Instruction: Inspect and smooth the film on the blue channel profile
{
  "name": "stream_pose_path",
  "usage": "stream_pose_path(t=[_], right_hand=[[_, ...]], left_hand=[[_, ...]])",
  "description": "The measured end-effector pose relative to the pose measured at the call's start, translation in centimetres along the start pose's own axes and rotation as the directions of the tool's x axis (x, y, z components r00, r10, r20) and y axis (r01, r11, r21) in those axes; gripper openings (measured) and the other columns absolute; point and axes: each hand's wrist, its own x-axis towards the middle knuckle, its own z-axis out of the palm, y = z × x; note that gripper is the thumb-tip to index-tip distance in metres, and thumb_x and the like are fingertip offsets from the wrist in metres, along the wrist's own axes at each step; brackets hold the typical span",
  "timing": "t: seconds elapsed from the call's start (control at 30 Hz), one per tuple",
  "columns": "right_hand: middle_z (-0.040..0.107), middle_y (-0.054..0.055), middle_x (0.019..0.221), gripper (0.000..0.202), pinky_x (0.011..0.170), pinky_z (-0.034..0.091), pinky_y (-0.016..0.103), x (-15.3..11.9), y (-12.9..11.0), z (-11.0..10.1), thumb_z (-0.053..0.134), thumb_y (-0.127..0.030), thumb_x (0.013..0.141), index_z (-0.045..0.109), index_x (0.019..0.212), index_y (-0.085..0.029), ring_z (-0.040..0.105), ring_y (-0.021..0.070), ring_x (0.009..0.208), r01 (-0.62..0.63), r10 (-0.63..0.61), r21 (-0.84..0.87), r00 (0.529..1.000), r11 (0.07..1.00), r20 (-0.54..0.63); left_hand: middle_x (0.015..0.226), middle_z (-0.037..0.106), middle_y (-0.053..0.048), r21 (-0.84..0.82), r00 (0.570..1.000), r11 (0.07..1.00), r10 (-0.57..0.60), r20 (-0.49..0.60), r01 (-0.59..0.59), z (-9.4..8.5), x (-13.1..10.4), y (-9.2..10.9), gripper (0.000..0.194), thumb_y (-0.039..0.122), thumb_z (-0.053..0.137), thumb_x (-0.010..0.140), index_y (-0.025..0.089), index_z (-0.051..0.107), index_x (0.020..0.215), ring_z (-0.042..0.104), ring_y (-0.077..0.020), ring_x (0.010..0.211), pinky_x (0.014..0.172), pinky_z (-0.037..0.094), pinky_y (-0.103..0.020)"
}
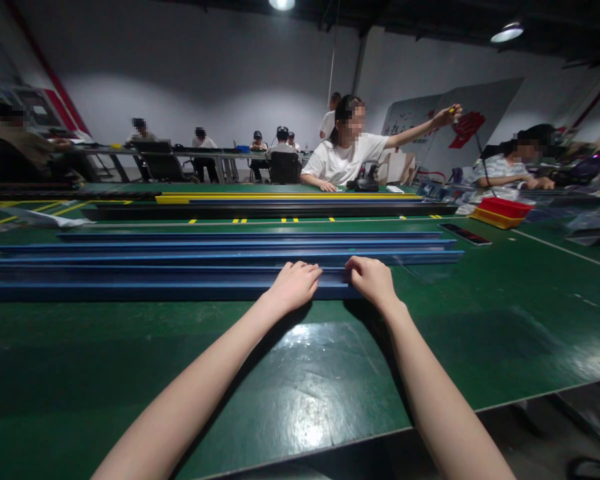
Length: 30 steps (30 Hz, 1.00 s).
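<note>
A long blue channel strip point(160, 279) lies across the green table, closest to me among several blue strips. My left hand point(295, 283) rests over it near its right end, fingers bent together around its edge. At that right end, my right hand point(373, 279) is closed with curled fingers against the strip; the fingertips are partly hidden. A short stretch of the strip shows between the two hands. Just beyond lie more blue strips point(130, 249), parallel to it.
Black strips point(260, 211) and yellow strips point(290, 197) lie farther back on the green table point(130, 373). To the right are a phone point(465, 234) and a red and yellow bin point(503, 212). A person point(350, 157) sits opposite with one arm stretched out.
</note>
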Motion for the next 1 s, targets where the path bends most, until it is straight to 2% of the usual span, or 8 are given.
stream_pose_path(t=[0.23,0.37,0.53,0.8,1.0], right_hand=[[0.069,0.001,0.085,0.028,0.057,0.033,0.023,0.0,0.3,-0.3,0.040,-0.020,0.076,0.065,0.084,-0.025,0.060,0.0159,0.077,-0.113,0.112,-0.043,0.993,0.993,-0.025],[0.069,0.001,0.085,0.028,0.057,0.032,0.023,0.0,0.4,-0.2,0.039,-0.020,0.076,0.065,0.084,-0.025,0.060,0.0159,0.077,-0.094,0.093,-0.061,0.996,0.994,-0.019],[0.069,0.001,0.084,0.027,0.057,0.032,0.023,0.1,0.4,-0.1,0.040,-0.021,0.076,0.066,0.083,-0.026,0.060,0.0169,0.078,-0.072,0.073,-0.075,0.997,0.995,0.012],[0.069,0.001,0.086,0.027,0.061,0.035,0.022,0.0,-0.1,0.0,0.041,-0.021,0.075,0.067,0.082,-0.025,0.061,0.0154,0.078,-0.002,0.004,-0.047,0.999,0.999,0.037],[0.070,-0.002,0.090,0.029,0.065,0.037,0.022,0.0,-0.7,0.2,0.041,-0.019,0.075,0.067,0.084,-0.026,0.061,0.0151,0.082,0.069,-0.070,0.035,0.996,0.997,0.057]], left_hand=[[0.095,0.065,-0.006,0.066,0.993,0.991,-0.114,-0.009,0.114,-0.9,0.1,-0.7,0.025,0.021,0.035,0.087,0.018,0.060,0.093,0.055,-0.0209,0.091,0.075,0.037,-0.032],[0.093,0.066,-0.006,0.090,0.986,0.982,-0.164,-0.012,0.165,-1.1,0.1,-1.0,0.025,0.019,0.035,0.085,0.017,0.060,0.085,0.056,-0.0221,0.088,0.072,0.038,-0.032],[0.093,0.066,-0.008,0.107,0.981,0.975,-0.195,-0.010,0.195,-1.2,0.1,-1.0,0.025,0.019,0.036,0.084,0.017,0.061,0.084,0.056,-0.0232,0.089,0.072,0.039,-0.034],[0.098,0.064,-0.007,0.096,0.990,0.986,-0.132,-0.038,0.136,-1.0,0.1,-0.5,0.024,0.020,0.036,0.086,0.017,0.060,0.087,0.055,-0.0223,0.091,0.075,0.039,-0.034],[0.105,0.063,-0.005,0.020,0.999,1.000,-0.006,-0.033,0.007,-0.3,0.0,-0.1,0.027,0.021,0.035,0.088,0.020,0.055,0.105,0.054,-0.0192,0.096,0.078,0.040,-0.031]])
